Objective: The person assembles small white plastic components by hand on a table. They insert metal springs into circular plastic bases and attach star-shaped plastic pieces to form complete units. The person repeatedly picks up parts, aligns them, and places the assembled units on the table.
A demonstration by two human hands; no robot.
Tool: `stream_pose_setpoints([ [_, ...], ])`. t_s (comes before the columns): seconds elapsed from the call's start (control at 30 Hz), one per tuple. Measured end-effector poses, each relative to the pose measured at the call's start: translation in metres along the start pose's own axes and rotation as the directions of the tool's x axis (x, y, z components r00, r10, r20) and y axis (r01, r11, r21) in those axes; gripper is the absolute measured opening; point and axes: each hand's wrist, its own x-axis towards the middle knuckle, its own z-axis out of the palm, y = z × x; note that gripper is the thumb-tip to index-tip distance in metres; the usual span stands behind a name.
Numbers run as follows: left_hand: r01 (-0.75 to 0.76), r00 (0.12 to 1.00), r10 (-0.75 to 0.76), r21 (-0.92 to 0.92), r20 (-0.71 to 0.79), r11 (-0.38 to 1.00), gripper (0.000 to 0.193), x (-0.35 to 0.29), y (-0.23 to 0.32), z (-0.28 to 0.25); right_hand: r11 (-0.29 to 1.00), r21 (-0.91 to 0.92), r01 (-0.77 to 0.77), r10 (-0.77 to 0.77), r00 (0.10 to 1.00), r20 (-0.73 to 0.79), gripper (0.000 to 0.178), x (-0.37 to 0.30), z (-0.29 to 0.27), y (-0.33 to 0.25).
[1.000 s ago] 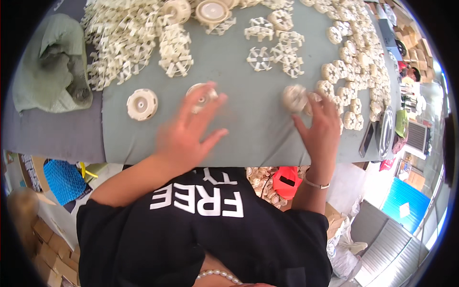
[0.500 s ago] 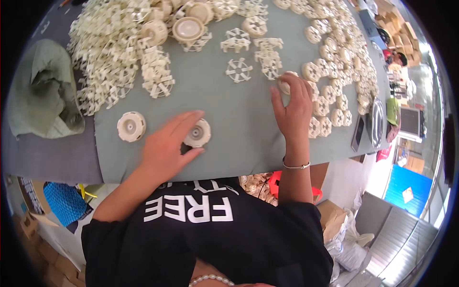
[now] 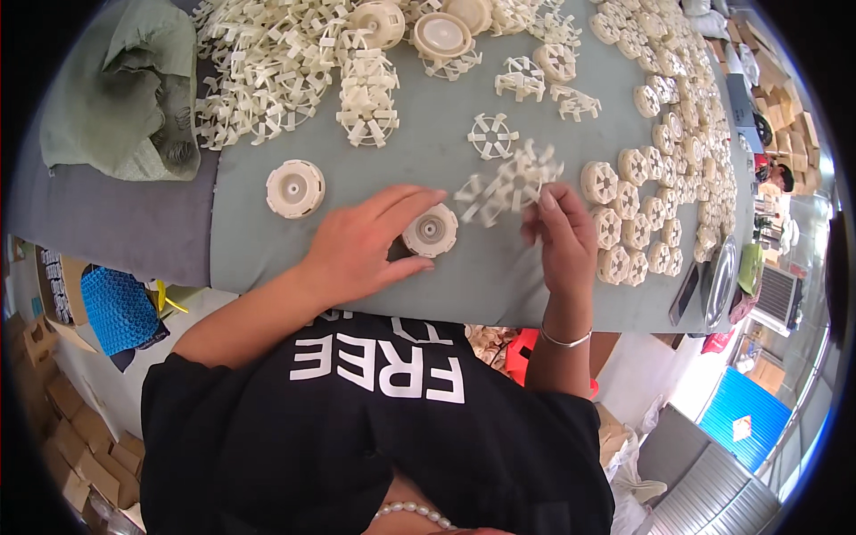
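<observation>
The round housing (image 3: 431, 232), cream plastic with a notched rim and a central hub, lies flat in the crook of the left hand (image 3: 358, 242), whose fingers and thumb bracket it. The right hand (image 3: 568, 234) pinches a small cluster of spoked rings (image 3: 524, 178) beyond its fingertips; motion blur hides their number.

For a steady step, the left hand would do best to brace the housing by its rim, hub uncovered, while the right separates the rings singly, handling them by the hoop because the spokes look thin.

Just beyond the held cluster lies a loose spoked ring (image 3: 492, 136). Left of the left hand sits a second housing (image 3: 295, 189); farther beyond it spreads a ring heap (image 3: 259, 80). Rows of spoke-faced discs (image 3: 607, 227) begin just right of the right hand.
</observation>
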Motion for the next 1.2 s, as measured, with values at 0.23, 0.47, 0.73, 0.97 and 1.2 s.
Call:
stream_pose_setpoints([
  [0.23, -0.006, 1.000, 0.006, -0.016, 0.007, 1.000, 0.083, 0.000, -0.001, 0.001, 0.688, -0.664, -0.292, 0.130, 0.950, -0.284, 0.032, -0.021, -0.002, -0.009],
  [0.47, 0.023, 1.000, -0.022, -0.052, 0.019, 0.998, 0.085, -0.002, -0.001, -0.006, 0.518, -0.794, 0.319, -0.280, 0.940, 0.195, 0.061, 0.001, 0.010, -0.018],
  [0.73, 0.047, 0.994, -0.034, -0.134, 0.103, 0.990, 0.077, -0.005, -0.001, -0.016, 0.496, -0.846, 0.196, -0.078, 0.980, 0.182, 0.061, 0.028, 0.009, -0.033],
  [0.97, 0.061, 0.995, -0.054, -0.075, 0.083, 0.995, 0.077, -0.011, 0.002, -0.012, 0.463, -0.839, 0.287, -0.170, 0.957, 0.234, 0.058, 0.014, 0.015, -0.030],
  [1.2, 0.077, 0.996, -0.073, -0.095, 0.046, 0.992, 0.078, -0.015, 0.004, -0.011, 0.557, -0.787, 0.266, -0.175, 0.964, 0.202, 0.061, 0.016, 0.009, -0.022],
])
